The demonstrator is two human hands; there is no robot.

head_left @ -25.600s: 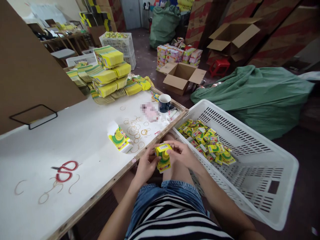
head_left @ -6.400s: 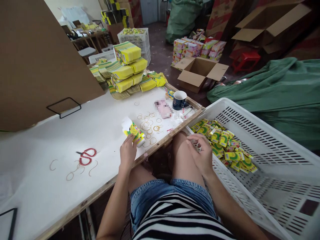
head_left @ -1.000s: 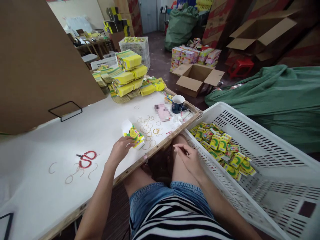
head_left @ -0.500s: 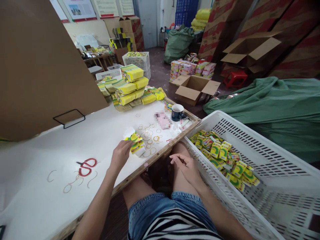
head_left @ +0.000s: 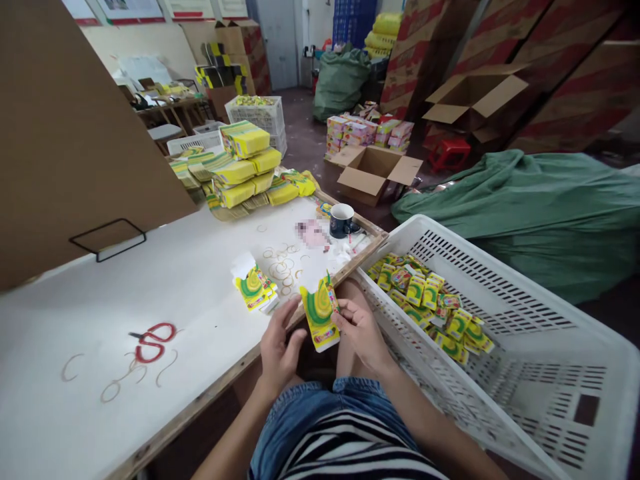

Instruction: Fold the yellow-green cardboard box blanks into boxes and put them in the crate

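Note:
My right hand (head_left: 363, 333) pinches a small yellow and green cardboard box (head_left: 320, 312) by its right edge, above my lap. The box looks flattish, with a green swirl printed on its front. Just left of it is my left hand (head_left: 281, 347), thumb and fingers apart, fingertips close to the box's left side; whether they touch it I cannot tell. On the white table (head_left: 200, 287) lies a short pile of similar boxes (head_left: 254, 287), white flaps showing.
Rubber bands (head_left: 283, 270) and red-handled scissors (head_left: 153, 341) lie on the table, with a dark mug (head_left: 341, 221) near its corner. Bundled yellow cartons (head_left: 245, 163) are stacked at the back. To my right stands a white crate (head_left: 525, 293) holding several small boxes (head_left: 425, 293).
My left hand has left the pile and come to my lap. One box has moved from the pile into my right hand. The view has shifted slightly.

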